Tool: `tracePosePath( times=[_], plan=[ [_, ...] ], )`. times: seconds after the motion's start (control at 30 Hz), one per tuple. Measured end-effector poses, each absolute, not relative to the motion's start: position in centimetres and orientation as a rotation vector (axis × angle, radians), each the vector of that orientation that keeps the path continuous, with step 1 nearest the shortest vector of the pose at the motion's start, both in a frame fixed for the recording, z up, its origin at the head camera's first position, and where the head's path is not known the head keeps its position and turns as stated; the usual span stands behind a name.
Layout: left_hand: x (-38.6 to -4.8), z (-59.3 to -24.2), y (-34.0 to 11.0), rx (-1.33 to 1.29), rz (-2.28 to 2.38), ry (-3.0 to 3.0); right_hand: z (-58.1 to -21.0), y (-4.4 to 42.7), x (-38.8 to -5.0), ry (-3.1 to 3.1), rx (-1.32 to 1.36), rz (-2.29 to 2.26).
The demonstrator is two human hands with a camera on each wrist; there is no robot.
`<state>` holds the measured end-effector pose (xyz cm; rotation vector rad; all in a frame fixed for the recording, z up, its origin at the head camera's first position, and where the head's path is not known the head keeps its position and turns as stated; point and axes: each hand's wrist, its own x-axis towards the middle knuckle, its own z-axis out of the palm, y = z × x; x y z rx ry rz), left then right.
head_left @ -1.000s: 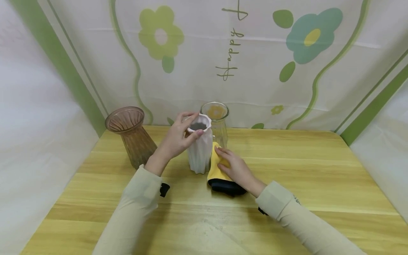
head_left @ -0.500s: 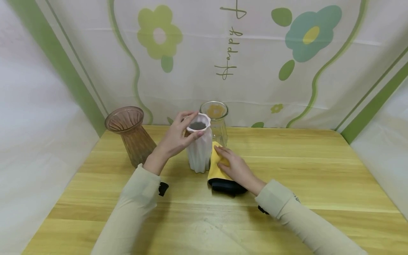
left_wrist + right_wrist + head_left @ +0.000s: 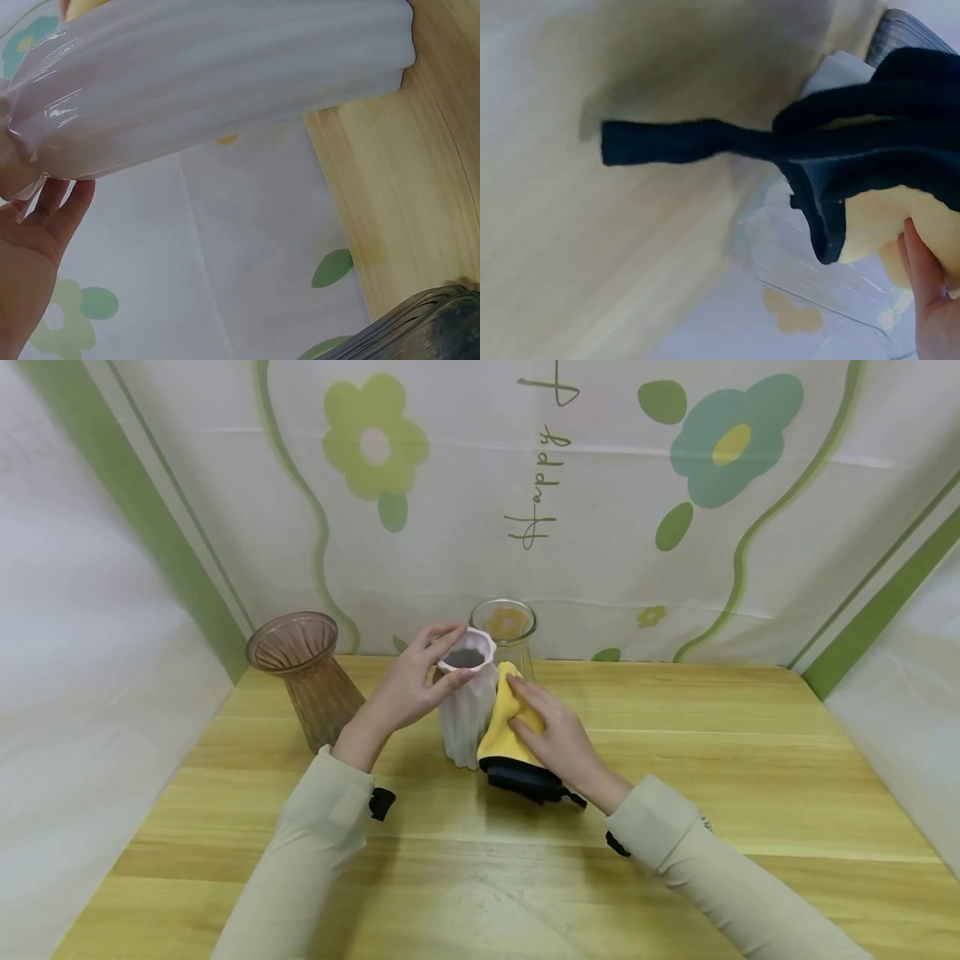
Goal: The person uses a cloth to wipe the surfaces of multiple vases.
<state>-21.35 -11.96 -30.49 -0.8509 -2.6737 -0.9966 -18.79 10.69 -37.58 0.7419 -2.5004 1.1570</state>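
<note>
Yellow cloth (image 3: 504, 731) lifted, we note, pinched in the right hand (image 3: 561, 739); left of its fingertips, white vase (image 3: 462, 718), rim gripped by the left hand (image 3: 412, 683). We judge cloth soft, vase slippery, breakable; rim hold sensible.

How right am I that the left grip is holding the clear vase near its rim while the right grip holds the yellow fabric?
Not quite: the left grip is holding the white vase near its rim, not the clear vase, as the head view shows. The right grip does hold the yellow fabric.
</note>
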Motion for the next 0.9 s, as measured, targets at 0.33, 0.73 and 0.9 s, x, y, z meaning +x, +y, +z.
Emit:
tracePosePath(
  times=[0.33, 0.73, 0.9],
  plan=[
    [-21.5, -31.0, -12.3, -0.882, -1.061, -2.694, -36.9, 10.1, -19.0, -2.373, 0.780, 1.155],
    [-21.9, -31.0, -11.7, -0.780, -1.101, -2.704, -38.3, 10.4, -18.9, -2.463, 0.772, 1.138],
    [-21.9, -31.1, -11.7, -0.743, -1.109, -2.711, -39.3, 10.6, -18.9, -2.570, 0.756, 1.100]
  ],
)
